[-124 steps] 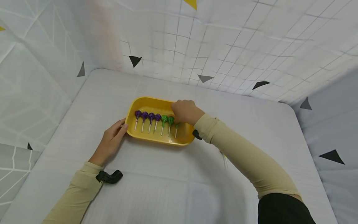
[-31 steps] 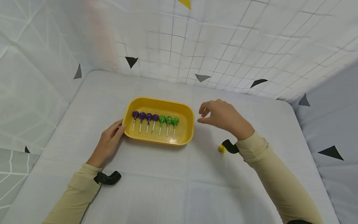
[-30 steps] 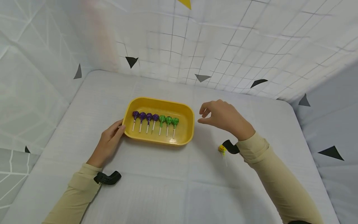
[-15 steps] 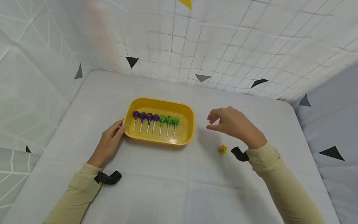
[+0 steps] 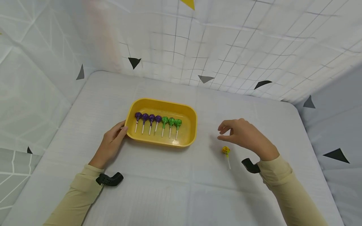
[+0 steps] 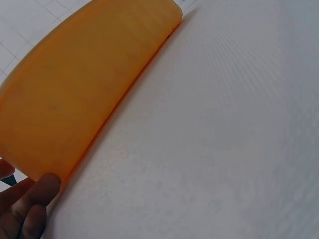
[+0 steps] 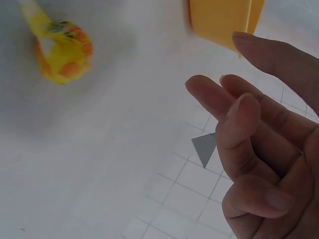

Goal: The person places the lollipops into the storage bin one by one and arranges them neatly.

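A yellow plastic tray lies on the table with a row of purple lollipops and three green lollipops in it, sticks toward me. My left hand holds the tray's left end; in the left wrist view its fingers sit against the tray's corner. To the right of the tray, one yellow lollipop rests on the table, its stick pointing toward me. My right hand hovers just above and right of that lollipop, fingers loosely bent and apart from the thumb, holding nothing.
A white cloth covers the table. Behind it rises a white fabric backdrop with grid lines and dark triangles, and similar fabric hangs at both sides. A black wrist camera is on each forearm.
My right hand has left the tray and moved right and toward me, nearer the yellow lollipop, which is now uncovered. The third green lollipop lies fully visible. My left hand stays at the tray.
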The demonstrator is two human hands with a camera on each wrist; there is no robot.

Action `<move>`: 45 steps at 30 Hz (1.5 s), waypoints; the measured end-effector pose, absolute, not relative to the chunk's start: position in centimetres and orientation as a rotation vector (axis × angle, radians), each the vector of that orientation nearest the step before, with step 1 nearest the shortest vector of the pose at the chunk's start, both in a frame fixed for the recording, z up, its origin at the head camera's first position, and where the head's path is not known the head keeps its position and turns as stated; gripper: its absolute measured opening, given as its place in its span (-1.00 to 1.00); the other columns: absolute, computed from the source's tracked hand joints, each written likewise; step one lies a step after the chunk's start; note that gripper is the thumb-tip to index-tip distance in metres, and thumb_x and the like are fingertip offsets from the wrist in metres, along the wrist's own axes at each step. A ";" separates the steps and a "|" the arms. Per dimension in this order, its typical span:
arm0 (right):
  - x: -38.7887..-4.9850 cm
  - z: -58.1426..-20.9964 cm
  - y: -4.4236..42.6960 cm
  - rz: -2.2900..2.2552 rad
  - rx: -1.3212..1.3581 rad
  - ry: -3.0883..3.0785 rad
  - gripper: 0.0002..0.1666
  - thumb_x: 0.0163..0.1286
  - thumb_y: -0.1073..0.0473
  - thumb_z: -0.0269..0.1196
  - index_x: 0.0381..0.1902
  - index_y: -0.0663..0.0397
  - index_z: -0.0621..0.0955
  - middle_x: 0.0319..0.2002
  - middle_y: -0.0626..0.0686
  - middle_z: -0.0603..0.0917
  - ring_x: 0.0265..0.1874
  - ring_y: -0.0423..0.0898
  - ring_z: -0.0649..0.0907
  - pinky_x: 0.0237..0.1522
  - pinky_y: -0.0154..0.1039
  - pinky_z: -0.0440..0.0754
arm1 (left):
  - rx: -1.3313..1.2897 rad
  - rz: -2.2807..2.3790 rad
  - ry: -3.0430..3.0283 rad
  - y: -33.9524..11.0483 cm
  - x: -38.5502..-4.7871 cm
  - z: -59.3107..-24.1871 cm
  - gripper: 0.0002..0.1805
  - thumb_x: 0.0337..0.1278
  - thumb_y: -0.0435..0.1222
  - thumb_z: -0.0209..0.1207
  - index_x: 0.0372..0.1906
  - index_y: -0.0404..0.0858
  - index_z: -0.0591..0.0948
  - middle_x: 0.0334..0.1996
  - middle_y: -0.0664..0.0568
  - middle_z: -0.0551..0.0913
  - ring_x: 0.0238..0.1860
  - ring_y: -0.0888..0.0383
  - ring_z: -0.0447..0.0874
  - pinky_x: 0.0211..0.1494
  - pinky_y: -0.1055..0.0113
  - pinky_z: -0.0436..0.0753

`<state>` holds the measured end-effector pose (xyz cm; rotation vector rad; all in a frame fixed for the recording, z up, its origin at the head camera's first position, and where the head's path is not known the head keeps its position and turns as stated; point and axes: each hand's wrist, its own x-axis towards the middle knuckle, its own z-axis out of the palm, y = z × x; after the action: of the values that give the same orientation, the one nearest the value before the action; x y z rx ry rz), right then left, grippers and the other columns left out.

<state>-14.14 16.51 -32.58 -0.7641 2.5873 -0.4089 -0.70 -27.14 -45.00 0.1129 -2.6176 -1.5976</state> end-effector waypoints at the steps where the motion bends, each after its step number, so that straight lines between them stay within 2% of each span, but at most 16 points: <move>1: -14.1 -32.8 16.7 -0.412 -0.763 2.588 -0.72 0.31 0.05 0.47 -0.07 -0.01 0.74 -0.17 -0.05 0.84 -0.33 -0.18 0.71 -0.21 -0.16 0.69 | 0.116 -1.598 -2.621 -27.1 -0.7 -45.0 -0.39 0.68 -0.02 -0.12 0.56 -0.30 0.31 0.52 -0.25 0.36 0.56 -0.20 0.29 0.54 -0.18 0.36; 12: -13.2 -34.0 18.5 -0.443 -0.769 2.572 -0.72 0.32 0.07 0.47 -0.07 0.05 0.75 -0.17 -0.05 0.84 -0.37 -0.20 0.67 -0.29 -0.23 0.65 | 0.116 -1.598 -2.625 -27.2 -0.7 -45.0 -0.39 0.68 -0.01 -0.13 0.56 -0.28 0.31 0.52 -0.23 0.38 0.55 -0.17 0.31 0.52 -0.17 0.38; 20: -12.9 -35.1 19.4 -0.407 -0.707 2.577 -0.73 0.30 0.06 0.48 -0.08 0.01 0.79 -0.17 -0.08 0.81 -0.37 -0.19 0.63 -0.35 -0.28 0.61 | 0.124 -1.596 -2.626 -27.1 -0.6 -44.9 -0.40 0.68 -0.02 -0.13 0.56 -0.27 0.32 0.49 -0.23 0.42 0.53 -0.15 0.35 0.51 -0.17 0.40; 31: -12.6 -36.7 20.0 -0.460 -0.668 2.537 -0.74 0.28 0.04 0.49 -0.10 -0.03 0.79 -0.22 -0.07 0.82 -0.50 -0.19 0.59 -0.43 -0.27 0.56 | 0.127 -1.591 -2.633 -27.1 -0.6 -44.9 -0.40 0.68 -0.01 -0.13 0.57 -0.24 0.32 0.49 -0.21 0.43 0.52 -0.13 0.36 0.51 -0.16 0.40; 40: -12.6 -37.6 20.3 -0.463 -0.655 2.531 -0.79 0.27 0.08 0.50 -0.14 -0.08 0.81 -0.24 -0.09 0.81 -0.46 -0.18 0.59 -0.44 -0.28 0.56 | 0.119 -1.591 -2.631 -27.1 -0.6 -44.9 -0.40 0.68 -0.02 -0.14 0.57 -0.25 0.31 0.49 -0.22 0.42 0.51 -0.13 0.36 0.50 -0.16 0.40; 45: -12.5 -37.6 20.5 -0.473 -0.633 2.540 -0.77 0.26 0.05 0.51 -0.14 -0.07 0.81 -0.17 -0.09 0.83 -0.45 -0.17 0.58 -0.45 -0.28 0.55 | 0.119 -1.591 -2.630 -27.1 -0.6 -44.9 -0.40 0.68 -0.02 -0.14 0.57 -0.26 0.31 0.49 -0.23 0.42 0.52 -0.14 0.36 0.50 -0.17 0.40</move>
<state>-12.45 20.48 -37.60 -0.6331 2.5404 -0.4728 -0.61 -27.13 -44.91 0.1188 -2.6298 -1.5913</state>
